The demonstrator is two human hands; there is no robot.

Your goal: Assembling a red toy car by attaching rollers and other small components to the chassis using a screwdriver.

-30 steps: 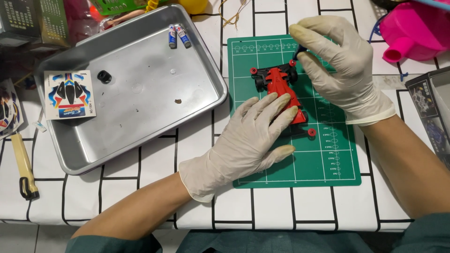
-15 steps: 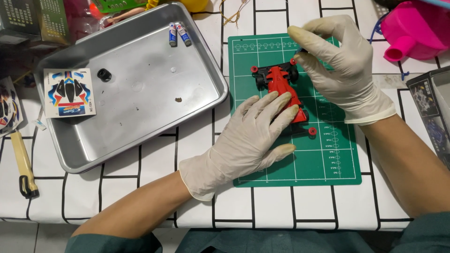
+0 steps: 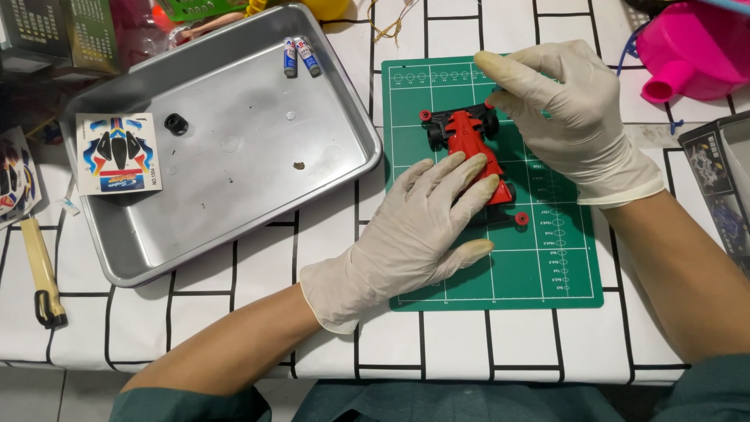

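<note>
The right hand [image 3: 564, 117] shifts slightly left over the far end of the red toy car [image 3: 471, 152], its index finger now stretched out flatter.
</note>
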